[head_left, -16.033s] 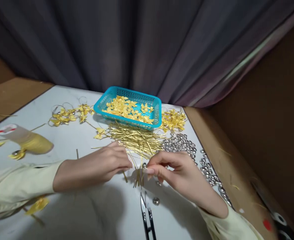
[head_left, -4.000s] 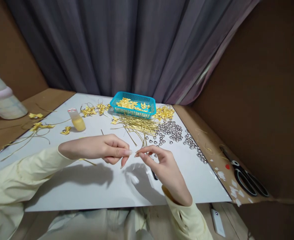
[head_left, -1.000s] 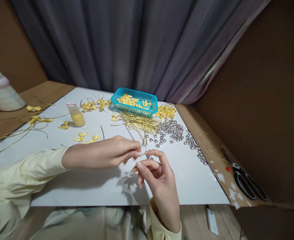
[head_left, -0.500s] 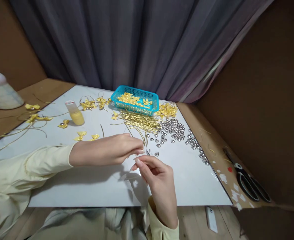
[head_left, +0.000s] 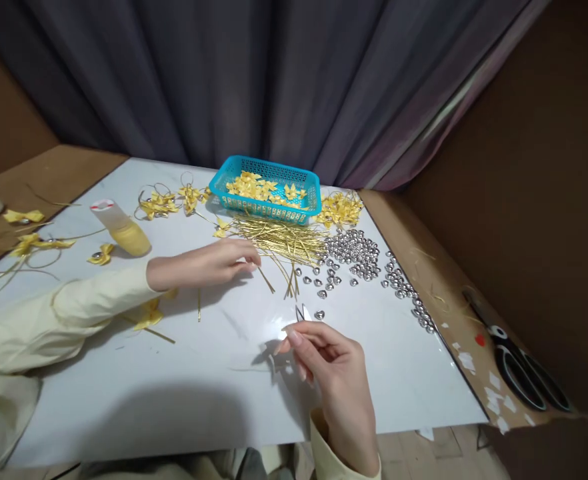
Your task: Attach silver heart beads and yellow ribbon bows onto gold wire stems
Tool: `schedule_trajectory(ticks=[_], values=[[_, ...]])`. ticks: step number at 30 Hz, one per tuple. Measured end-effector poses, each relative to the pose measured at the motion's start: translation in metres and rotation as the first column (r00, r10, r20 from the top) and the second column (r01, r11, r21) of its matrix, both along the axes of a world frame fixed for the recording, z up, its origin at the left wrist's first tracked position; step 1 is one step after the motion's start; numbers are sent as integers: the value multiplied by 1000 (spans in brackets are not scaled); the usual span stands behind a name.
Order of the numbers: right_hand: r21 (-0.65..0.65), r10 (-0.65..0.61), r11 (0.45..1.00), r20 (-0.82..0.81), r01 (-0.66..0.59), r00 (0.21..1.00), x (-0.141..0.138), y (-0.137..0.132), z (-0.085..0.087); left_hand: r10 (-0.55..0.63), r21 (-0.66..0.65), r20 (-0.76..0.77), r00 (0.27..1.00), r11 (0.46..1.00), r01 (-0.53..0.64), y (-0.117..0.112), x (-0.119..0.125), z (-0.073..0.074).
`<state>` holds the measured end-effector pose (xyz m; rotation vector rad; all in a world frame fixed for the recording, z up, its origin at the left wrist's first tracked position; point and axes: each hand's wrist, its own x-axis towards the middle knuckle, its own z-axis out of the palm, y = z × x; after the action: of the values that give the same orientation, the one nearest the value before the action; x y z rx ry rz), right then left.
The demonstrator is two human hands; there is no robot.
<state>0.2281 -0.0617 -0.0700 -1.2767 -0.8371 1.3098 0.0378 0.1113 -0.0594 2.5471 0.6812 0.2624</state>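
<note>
Fingertips of the left hand [head_left: 209, 262] rest at the near-left edge of the gold sticks [head_left: 284, 241], a loose heap lying just in front of the blue basket [head_left: 267, 189]. Most sticks run left to right across the white board [head_left: 174, 393], while a few strays splay toward the person, one slanting down just right of the fingertips. The left hand is far nearer the heap than the right: it reaches in from the left with the forearm low over the board, palm down, fingers curled together and closing toward the thumb at the stick ends; whether a stick is already pinched there cannot be told. The right hand [head_left: 331, 370] hovers nearer the body, well apart from the heap, wrist bent and palm turned inward, with thumb and forefinger pressed together as if on something very small or thin, too fine to make out. Just beyond its fingertips lie the snips [head_left: 301, 313], points away from the person, and a lone silver bead beside them. The silver beads [head_left: 357, 257] spread to the right of the sticks, trailing along the board's right edge. A yellow bow [head_left: 149, 315] lies under the left forearm, a bottle [head_left: 121, 230] on its side farther left, more bows [head_left: 167, 202] by the basket, and black scissors [head_left: 521, 367] off the board at far right.
</note>
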Motion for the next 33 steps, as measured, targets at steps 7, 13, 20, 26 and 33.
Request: schedule_trajectory(ticks=[7, 13, 20, 26, 33], values=[[-64, -52, 997, -5, 52, 999, 14, -2, -11, 50, 136, 100, 994, 989, -63, 4, 6, -21], [-88, -71, 994, -32, 68, 997, 21, -3, -17, 265, 146, 11, 964, 954, -263, 13, -9, 4], [-89, -78, 993, -38, 75, 996, 19, -2, -20, 373, 260, 62, 926, 890, -376, 3, -17, -20], [-66, -58, 996, -40, 55, 997, 19, -3, -21, 273, 293, -225, 935, 934, -202, -30, -15, -62], [-67, -41, 997, -37, 39, 998, 21, -5, -23, 217, 332, -293, 931, 936, -114, -64, -24, -46]])
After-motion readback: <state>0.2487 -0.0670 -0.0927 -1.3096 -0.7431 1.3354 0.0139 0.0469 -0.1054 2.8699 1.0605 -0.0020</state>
